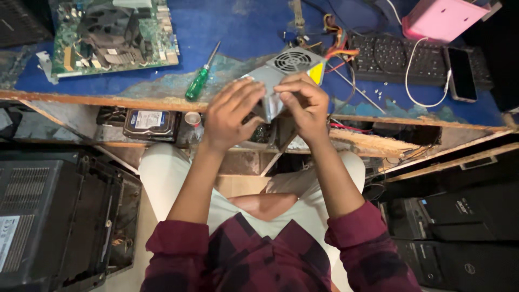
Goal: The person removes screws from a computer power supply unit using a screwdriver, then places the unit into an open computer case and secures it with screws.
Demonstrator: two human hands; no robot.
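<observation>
Both hands hold a grey PSU (286, 73) at frame centre, tilted over the bench (227, 27) edge, fan grille up. Left hand (230, 116) grips its near-left side, fingers spread and wrapped on the casing. Right hand (305, 105) is on the near-right side, fingers curled together, tips pinched against the top edge; can't tell if sth small is between them. PSU's wire bundle (338, 46) trails off at 1 o'clock.

Green screwdriver (199, 81) lies at 10 o'clock from the PSU, just beside. Motherboard (111, 35) w/ fan further at 10. Keyboard (400, 59) at 2, phone (460, 73) on its right end, pink box (440, 19) behind. Hard drive (148, 123) on the shelf under the bench, 9 o'clock from the left hand.
</observation>
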